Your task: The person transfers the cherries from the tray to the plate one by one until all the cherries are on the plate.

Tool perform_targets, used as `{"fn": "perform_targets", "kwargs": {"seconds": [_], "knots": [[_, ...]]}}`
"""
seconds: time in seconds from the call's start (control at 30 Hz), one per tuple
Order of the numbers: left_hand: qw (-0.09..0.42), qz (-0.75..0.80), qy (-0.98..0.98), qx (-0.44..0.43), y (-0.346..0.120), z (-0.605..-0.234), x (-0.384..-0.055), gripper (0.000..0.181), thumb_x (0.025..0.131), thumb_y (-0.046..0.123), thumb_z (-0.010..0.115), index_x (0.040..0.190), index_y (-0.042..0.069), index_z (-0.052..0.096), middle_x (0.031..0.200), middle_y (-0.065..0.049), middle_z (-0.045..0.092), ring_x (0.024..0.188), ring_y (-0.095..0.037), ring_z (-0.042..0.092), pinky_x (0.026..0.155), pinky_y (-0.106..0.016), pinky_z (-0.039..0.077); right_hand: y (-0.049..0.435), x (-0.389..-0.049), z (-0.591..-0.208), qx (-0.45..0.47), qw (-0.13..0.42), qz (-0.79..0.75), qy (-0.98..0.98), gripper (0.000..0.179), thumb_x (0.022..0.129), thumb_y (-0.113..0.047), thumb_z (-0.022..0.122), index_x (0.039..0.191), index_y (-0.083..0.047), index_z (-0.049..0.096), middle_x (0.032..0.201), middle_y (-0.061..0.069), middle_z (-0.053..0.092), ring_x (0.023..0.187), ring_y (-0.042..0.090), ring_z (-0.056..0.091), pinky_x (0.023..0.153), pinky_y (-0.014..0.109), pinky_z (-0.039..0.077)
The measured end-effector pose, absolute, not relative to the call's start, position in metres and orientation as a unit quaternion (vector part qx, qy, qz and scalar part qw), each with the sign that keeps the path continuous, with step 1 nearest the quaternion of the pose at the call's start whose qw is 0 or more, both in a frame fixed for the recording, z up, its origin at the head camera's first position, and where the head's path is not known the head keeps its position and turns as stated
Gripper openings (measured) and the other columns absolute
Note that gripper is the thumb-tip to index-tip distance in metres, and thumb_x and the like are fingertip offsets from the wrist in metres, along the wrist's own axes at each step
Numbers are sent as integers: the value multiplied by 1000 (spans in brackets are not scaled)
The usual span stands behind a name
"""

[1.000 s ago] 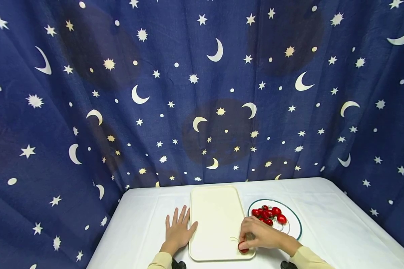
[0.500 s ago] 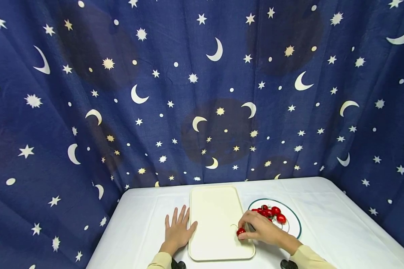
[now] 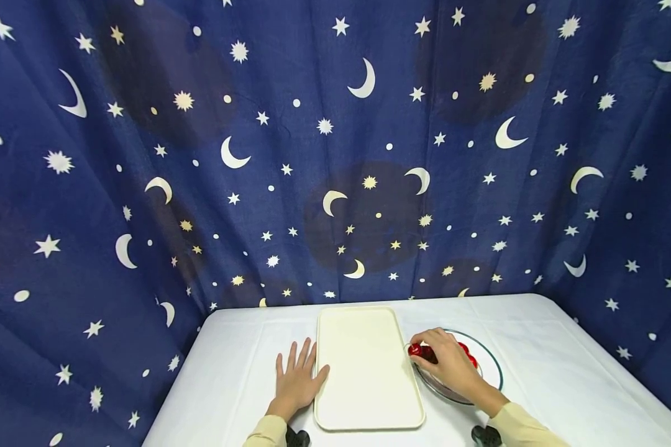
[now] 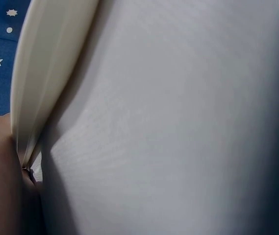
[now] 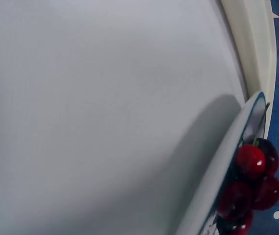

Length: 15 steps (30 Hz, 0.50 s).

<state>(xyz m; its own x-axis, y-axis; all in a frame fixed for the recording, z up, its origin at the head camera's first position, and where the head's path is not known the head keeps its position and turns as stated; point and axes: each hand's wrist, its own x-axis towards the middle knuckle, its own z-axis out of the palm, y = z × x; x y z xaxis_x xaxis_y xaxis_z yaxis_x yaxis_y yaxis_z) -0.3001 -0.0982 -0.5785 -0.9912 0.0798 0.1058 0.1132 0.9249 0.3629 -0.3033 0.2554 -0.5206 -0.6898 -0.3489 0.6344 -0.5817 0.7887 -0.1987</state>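
My right hand (image 3: 448, 363) pinches a dark red cherry (image 3: 415, 350) by its fingertips above the left side of a white plate (image 3: 489, 372) with a green rim. Under and behind that hand, several red cherries (image 5: 251, 161) lie on the plate, partly hidden in the head view. The held cherry also shows at the right edge of the right wrist view. My left hand (image 3: 297, 382) lies flat with fingers spread, its thumb on the left rim of a cream rectangular tray (image 3: 366, 366).
White cloth (image 3: 240, 354) covers the table. A dark blue curtain (image 3: 279, 149) with moons and stars hangs behind and at both sides. The plate stands close to the tray's right edge.
My right hand has lifted the cherry off the tray's lower right corner and carried it away and to the right, over the plate. My left hand stays put.
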Motion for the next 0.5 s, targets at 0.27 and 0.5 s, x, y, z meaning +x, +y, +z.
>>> {"fn": "perform_targets", "kwargs": {"seconds": [0.27,0.5], "knots": [[51,-182,-981,-51,-100,-584,-304,73,102,64,41,161,21,37,172,0,28,162,-35,16,128,-67,4,262,-305,-520,183,299,187,-918,28,83,-22,86,108,-14,76,103,2,78,101,24,65,87,50,51],[42,-187,-980,-50,-99,-576,-301,72,102,62,40,160,19,37,172,-2,29,162,-36,16,128,-67,4,264,-306,-519,162,281,168,-931,27,87,-21,81,112,-11,76,108,6,78,103,28,66,83,49,49]]}}
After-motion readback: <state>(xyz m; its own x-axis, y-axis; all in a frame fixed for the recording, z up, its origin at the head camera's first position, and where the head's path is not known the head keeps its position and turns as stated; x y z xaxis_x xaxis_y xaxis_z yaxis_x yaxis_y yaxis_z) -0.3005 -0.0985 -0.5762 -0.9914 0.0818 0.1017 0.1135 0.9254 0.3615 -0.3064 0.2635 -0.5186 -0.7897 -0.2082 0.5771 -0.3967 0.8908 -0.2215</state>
